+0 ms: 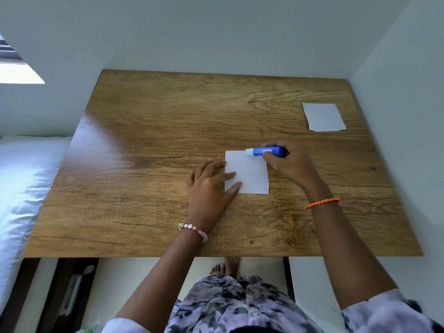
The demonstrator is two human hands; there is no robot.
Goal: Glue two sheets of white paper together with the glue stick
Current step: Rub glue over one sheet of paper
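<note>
A small white paper sheet (252, 173) lies flat near the middle of the wooden table (168, 140). My left hand (211, 183) rests flat on its left edge, fingers spread over the paper. My right hand (290, 162) grips a blue glue stick (265, 151) held almost level, its white tip touching the sheet's far right corner. A second white sheet (323, 117) lies alone at the far right of the table, well apart from both hands.
The table stands in a corner, with white walls (396, 92) behind and to the right. A white bed (21, 188) sits close along the table's left side. My feet show on the floor under the near edge.
</note>
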